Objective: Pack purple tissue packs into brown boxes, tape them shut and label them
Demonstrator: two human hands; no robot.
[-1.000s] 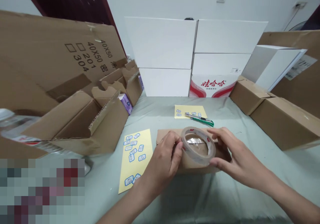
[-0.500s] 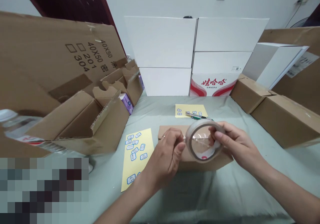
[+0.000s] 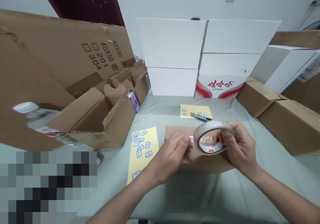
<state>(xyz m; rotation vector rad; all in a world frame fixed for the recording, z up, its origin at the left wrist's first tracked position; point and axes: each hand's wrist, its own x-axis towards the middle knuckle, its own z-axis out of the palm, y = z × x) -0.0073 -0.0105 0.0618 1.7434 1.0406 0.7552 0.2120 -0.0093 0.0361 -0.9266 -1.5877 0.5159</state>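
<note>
Yellow label sheet [image 3: 143, 154] is lying beside my left hand [image 3: 170, 159], its fingers [image 3: 186, 139] pressed together, apparently pinching the loose tape end, above a flat kraft carton [image 3: 175, 131]; my right hand [image 3: 238, 147] is curling around the clear tape roll [image 3: 215, 124], holding it up off the carton so the end can be worked.

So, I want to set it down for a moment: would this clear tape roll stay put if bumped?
Stood on edge, probably not: the round roll of clear tape could roll across the pale green table cover. Laid flat, it likely stays put. Its hollow centre suggests it is fairly light.
</note>
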